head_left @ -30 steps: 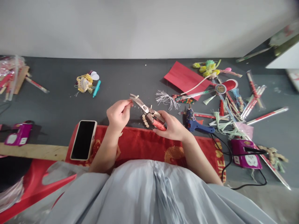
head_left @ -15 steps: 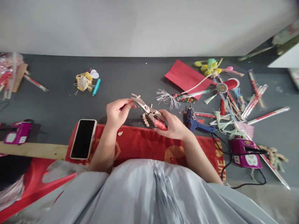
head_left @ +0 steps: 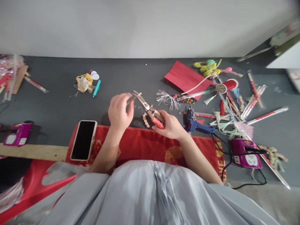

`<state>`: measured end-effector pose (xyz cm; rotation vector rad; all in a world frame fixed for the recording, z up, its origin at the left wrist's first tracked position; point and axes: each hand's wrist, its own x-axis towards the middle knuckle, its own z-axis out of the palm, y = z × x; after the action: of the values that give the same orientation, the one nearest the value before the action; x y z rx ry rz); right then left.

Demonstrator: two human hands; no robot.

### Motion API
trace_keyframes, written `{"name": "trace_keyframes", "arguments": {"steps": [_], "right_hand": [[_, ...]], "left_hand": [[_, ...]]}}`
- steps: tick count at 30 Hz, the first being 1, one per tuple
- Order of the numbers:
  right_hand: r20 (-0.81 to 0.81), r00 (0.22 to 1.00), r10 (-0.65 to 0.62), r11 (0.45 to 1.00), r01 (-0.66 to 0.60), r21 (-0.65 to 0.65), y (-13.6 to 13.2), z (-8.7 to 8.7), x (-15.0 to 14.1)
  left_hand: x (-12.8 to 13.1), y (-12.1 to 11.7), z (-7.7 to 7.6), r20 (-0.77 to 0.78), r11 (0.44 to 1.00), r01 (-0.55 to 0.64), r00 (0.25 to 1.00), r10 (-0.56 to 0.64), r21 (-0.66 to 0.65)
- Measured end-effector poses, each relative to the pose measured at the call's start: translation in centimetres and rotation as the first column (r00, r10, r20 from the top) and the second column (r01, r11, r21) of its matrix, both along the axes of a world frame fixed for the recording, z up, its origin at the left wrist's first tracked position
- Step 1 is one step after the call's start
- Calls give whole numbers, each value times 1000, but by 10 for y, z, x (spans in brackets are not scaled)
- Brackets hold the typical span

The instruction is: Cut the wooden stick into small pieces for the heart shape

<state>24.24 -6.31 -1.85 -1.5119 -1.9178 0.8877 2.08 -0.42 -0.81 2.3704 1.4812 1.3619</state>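
Note:
My right hand (head_left: 172, 125) is wrapped round the red-handled pruning shears (head_left: 153, 117), whose blades point up and to the left. Beside the blade tips is my left hand (head_left: 120, 109), fingers curled and thumb raised. A thin pale stick (head_left: 131, 99) shows between its thumb and forefinger; its other end is hidden. One small pale piece (head_left: 140, 93) lies at the blade tips. Below the shears, a knobbly cream strip (head_left: 145, 120) rests on the grey table (head_left: 131, 72).
A red towel (head_left: 145, 143) lies along the front edge, with a phone (head_left: 83, 140) on its left end. To the right are a blue glue gun (head_left: 200, 125), a red envelope (head_left: 185, 76), a thread spool (head_left: 229, 86), wrapped sticks and a purple box (head_left: 246, 153).
My left hand has turned back-up and its fingers have lifted slightly from the blade. The shears have shifted a little, still in my right hand.

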Motion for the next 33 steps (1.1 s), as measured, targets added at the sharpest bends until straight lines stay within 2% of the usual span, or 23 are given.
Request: {"name": "trace_keyframes", "arguments": {"steps": [2,3,4,5,6,8,10,12,13,15,19,24,33], "right_hand": [[-53,996,-68,997,67,-24,0,-1,-5],[-87,992,-95,995,91,-39,-1,-2,-8],[-125,986,-114,993,108,-55,-1,-3,-10],[-168,978,-127,991,117,-68,-2,-4,-13],[-212,969,-129,990,114,-83,-3,-5,-15],[-304,943,-136,989,111,-96,-6,-8,-20],[-381,917,-120,992,91,-91,-8,-11,-24],[-413,903,-122,992,97,-80,-9,-13,-27],[-419,900,-122,992,100,-73,-10,-14,-28],[-423,899,-108,994,95,-53,-11,-13,-29],[-425,901,-81,996,87,-5,-12,-12,-30],[-410,909,-72,996,83,9,-13,-11,-30],[-361,929,-80,997,79,-17,-14,-7,-28]], "left_hand": [[6,-4,-1,-23,995,-44,999,46,84],[10,-7,-1,-18,996,-32,999,33,84],[14,-11,-2,2,999,-3,1000,3,51],[20,-14,-2,40,997,62,997,-61,-37],[26,-18,-3,104,972,160,984,-144,-170],[38,-25,-3,295,837,333,930,-218,-434],[47,-29,-2,451,635,480,864,-225,-605],[53,-32,-1,569,490,566,806,-161,-663],[54,-32,0,616,441,599,778,-123,-669],[55,-33,0,692,388,653,720,-52,-650],[55,-35,-1,771,382,705,636,34,-598],[55,-38,-2,782,400,704,621,56,-587],[54,-40,-7,779,441,699,626,3,-563]]}}
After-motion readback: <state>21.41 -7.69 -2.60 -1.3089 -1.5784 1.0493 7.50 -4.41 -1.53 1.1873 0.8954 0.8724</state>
